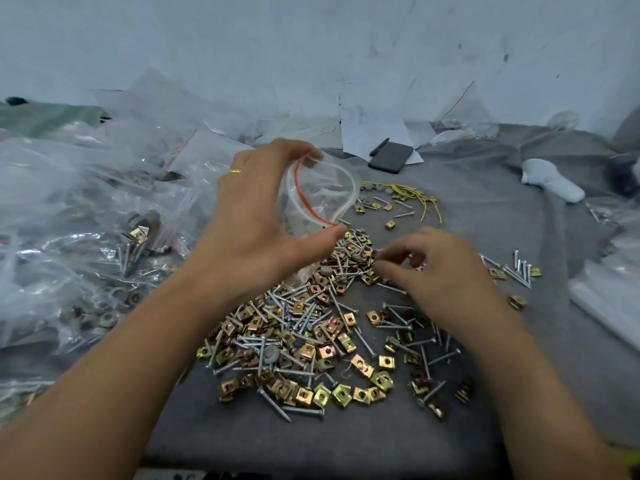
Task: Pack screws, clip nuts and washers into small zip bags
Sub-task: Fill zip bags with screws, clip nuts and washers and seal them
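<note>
My left hand (258, 216) holds a small clear zip bag (317, 195) with a red strip, its mouth spread wide between fingers and thumb above the pile. My right hand (436, 268) hovers low over the far part of the pile, fingers curled and fingertips pinched together at the hardware; what they pinch is too small to tell. A heap of silver screws (298, 317), brass-coloured clip nuts (341, 394) and a few grey washers (271, 354) lies spread on the grey cloth (450, 441).
Filled zip bags (86, 237) are piled on the left. A black phone (391, 157) and papers (367, 133) lie at the back, a white object (550, 180) at the right. Yellow wire ties (419, 197) and a row of screws (521, 268) lie beyond the pile.
</note>
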Motion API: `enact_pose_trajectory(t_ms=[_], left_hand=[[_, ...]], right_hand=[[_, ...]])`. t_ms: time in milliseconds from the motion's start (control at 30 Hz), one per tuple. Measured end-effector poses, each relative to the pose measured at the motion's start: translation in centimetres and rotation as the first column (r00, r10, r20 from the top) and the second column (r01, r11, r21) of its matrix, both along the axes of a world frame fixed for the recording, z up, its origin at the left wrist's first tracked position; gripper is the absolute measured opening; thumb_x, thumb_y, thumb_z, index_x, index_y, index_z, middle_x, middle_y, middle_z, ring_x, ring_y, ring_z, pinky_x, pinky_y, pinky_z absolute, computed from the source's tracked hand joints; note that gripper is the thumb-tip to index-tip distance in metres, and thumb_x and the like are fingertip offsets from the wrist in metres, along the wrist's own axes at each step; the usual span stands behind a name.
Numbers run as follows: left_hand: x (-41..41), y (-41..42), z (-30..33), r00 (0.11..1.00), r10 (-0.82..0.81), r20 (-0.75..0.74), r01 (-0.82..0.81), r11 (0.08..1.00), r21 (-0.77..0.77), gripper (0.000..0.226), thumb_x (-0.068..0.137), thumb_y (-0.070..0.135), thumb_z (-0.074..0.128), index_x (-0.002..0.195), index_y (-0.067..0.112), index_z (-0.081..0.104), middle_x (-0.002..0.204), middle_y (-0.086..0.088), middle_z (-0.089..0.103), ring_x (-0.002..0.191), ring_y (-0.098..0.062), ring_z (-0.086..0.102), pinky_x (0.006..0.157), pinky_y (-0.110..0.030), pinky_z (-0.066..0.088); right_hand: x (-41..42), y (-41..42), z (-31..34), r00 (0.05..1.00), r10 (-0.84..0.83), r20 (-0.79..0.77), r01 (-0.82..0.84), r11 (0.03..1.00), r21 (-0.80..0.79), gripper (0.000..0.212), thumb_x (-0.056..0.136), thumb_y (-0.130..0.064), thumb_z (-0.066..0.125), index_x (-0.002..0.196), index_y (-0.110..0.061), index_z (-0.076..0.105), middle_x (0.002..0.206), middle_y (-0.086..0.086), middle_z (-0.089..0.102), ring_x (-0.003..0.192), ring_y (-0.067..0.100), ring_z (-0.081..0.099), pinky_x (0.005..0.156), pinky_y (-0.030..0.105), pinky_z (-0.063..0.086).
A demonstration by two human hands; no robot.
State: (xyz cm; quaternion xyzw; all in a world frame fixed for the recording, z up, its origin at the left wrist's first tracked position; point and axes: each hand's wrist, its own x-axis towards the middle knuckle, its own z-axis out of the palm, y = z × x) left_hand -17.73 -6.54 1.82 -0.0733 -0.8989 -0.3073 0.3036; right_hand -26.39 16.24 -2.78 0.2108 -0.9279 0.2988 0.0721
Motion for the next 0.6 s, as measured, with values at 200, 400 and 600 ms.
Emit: enact_pose_trajectory(t_ms=[200, 400, 600], left_hand=[[0.1, -0.6, 0.1, 0.997, 0.077, -0.011, -0.075, 0.99, 0.121, 0.07, 0.073, 0.048, 0.085, 0.134, 0.036, 0.054, 0.126, 0.018, 0.053, 0.13, -0.015, 0.049, 0.11, -0.032, 0.042], [0.3, -0.6, 0.5, 0.997, 0.079, 0.0, -0.078, 0.981, 0.177, 0.064, 0.079, 0.037, 0.089, 0.134, 0.032, 0.056, 0.13, 0.011, 0.057, 0.13, -0.014, 0.05, 0.109, -0.03, 0.042], [0.3, -0.5, 0.4, 0.997, 0.082, -0.005, -0.08, 0.983, 0.164, 0.064, 0.079, 0.037, 0.09, 0.133, 0.032, 0.057, 0.128, 0.012, 0.057, 0.128, -0.011, 0.05, 0.107, -0.023, 0.04]], right_hand=[[0.3, -1.8, 0.3, 0.999, -0.031, 0.01, 0.026, 0.954, 0.299, 0.037, 0.085, -0.055, 0.078, 0.12, -0.044, 0.073, 0.104, -0.012, 0.063, 0.107, 0.019, 0.054, 0.089, 0.04, 0.05], [1.0, -3.1, 0.5, 0.987, -0.079, -0.138, 0.135, 0.878, 0.46, 0.03, 0.093, -0.054, 0.064, 0.111, -0.035, 0.078, 0.097, -0.002, 0.066, 0.102, 0.023, 0.056, 0.087, 0.041, 0.053], [1.1, -3.2, 0.8, 0.987, -0.083, -0.134, 0.131, 0.905, 0.405, 0.024, 0.1, -0.042, 0.059, 0.106, -0.032, 0.08, 0.096, -0.002, 0.068, 0.097, 0.022, 0.058, 0.087, 0.042, 0.055]])
